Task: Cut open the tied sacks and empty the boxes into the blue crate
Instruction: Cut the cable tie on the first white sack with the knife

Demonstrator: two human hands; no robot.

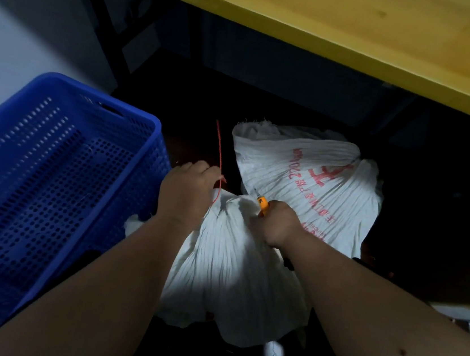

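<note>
Dim floor under a yellow wooden counter [349, 29] holds the work, with black frame legs [110, 29] in shadow behind. At the left stands a blue perforated plastic crate [59, 174], showing no boxes in the part in view. Just beside it, between the forearms, sits a white woven sack [234, 266], its neck gathered into pleats. The left hand [187, 192] grips the bunched neck, fingers curled round a thin red cord [219, 149] that runs upward from the fist. The right hand [277, 224] is clenched round an orange-handled utility knife [262, 203], its blade tip pointing away from the person at the top of the gathered neck. Behind, touching the first, lies a second white woven sack with red printed lettering [316, 182], its mouth turned toward the upper left.
</note>
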